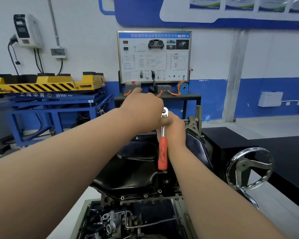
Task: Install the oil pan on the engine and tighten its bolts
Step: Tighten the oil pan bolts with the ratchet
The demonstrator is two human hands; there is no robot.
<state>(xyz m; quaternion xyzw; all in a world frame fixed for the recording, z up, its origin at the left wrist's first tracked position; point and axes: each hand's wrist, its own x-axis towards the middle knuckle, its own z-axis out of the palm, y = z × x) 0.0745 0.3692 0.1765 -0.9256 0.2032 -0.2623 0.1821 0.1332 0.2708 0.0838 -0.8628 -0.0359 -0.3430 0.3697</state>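
Oil pan [136, 171] sits already on the upturned engine [114, 219], bolts [145, 196] standing in its near flange, so the work is probably at tightening along the far edge. There the right hand [177, 130] wraps the steel shank of the red-handled ratchet [162, 152] just under its head, likely to keep it straight on a bolt. The left hand [143, 109] lies beside the head, its fingers hidden, so I cannot tell what it holds.

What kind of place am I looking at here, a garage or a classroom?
Most likely a vehicle-mechanics training workshop. A black oil pan sits on an engine, a wired teaching board stands behind it, and the right hand grips a ratchet.
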